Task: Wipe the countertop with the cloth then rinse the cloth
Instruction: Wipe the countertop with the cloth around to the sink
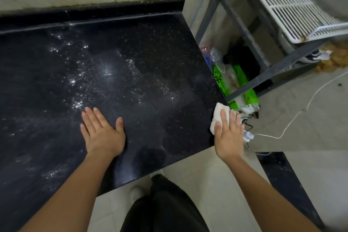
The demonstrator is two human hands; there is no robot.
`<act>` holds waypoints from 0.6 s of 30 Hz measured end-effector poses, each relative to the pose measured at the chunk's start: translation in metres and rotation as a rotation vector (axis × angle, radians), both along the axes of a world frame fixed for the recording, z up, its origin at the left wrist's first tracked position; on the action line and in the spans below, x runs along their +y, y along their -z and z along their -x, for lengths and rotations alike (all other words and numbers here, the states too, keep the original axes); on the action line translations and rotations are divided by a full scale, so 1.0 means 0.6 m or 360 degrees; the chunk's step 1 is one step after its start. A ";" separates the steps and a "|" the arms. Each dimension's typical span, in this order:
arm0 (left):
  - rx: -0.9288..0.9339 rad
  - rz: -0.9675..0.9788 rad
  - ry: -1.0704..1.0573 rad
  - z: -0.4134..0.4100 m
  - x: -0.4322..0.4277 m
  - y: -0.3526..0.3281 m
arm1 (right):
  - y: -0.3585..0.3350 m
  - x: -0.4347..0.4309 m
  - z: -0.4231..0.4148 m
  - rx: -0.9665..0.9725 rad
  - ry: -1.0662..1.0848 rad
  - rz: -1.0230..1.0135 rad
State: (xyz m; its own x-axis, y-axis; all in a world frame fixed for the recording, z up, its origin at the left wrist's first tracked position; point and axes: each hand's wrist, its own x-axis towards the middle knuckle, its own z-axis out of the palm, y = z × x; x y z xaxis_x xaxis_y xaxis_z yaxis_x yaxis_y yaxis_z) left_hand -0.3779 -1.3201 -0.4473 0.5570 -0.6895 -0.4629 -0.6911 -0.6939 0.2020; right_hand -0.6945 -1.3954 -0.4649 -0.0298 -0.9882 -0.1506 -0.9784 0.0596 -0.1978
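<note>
wiping | we are pressing the soft cloth (pixel 219 118) (likely damp) flat under right hand (pixel 228 135), fingers spread, at counter (pixel 150 62) edge | left hand (pixel 102 133) resting open, holding nothing

The cloth (pixel 219 117) is a small white rag, bunched and crumpled into a lump. It lies at the right edge of the tabletop (pixel 131 73), near that tabletop's front right corner, partly hanging past the edge. Its near part is hidden from view. The tabletop is a black speckled stone slab, glossy and wet, with white foamy specks and smeared streaks scattered mostly over its left and middle parts, well apart from the cloth.
</note>
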 end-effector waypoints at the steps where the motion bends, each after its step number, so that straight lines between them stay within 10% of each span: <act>1: 0.0007 -0.0006 0.0003 -0.001 0.000 0.000 | 0.001 -0.001 -0.017 -0.0009 0.0129 0.0007; 4: 0.0039 -0.0019 -0.0002 -0.001 -0.002 -0.004 | -0.004 0.018 -0.077 0.0059 0.0034 0.0074; 10: 0.0064 -0.0083 -0.0001 -0.003 -0.004 -0.008 | -0.009 0.034 -0.118 0.0115 -0.1369 -0.0025; 18: 0.0094 -0.0118 -0.0017 -0.007 -0.010 -0.010 | -0.001 -0.150 -0.191 0.0138 -0.0484 -0.0056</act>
State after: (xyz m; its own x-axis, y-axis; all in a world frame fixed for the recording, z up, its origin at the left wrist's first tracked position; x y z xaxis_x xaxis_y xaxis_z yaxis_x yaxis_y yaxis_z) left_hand -0.3739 -1.3258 -0.4413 0.5342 -0.6462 -0.5450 -0.6720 -0.7157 0.1900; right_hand -0.5797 -1.4857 -0.4645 0.2523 -0.9478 -0.1949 -0.9655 -0.2331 -0.1162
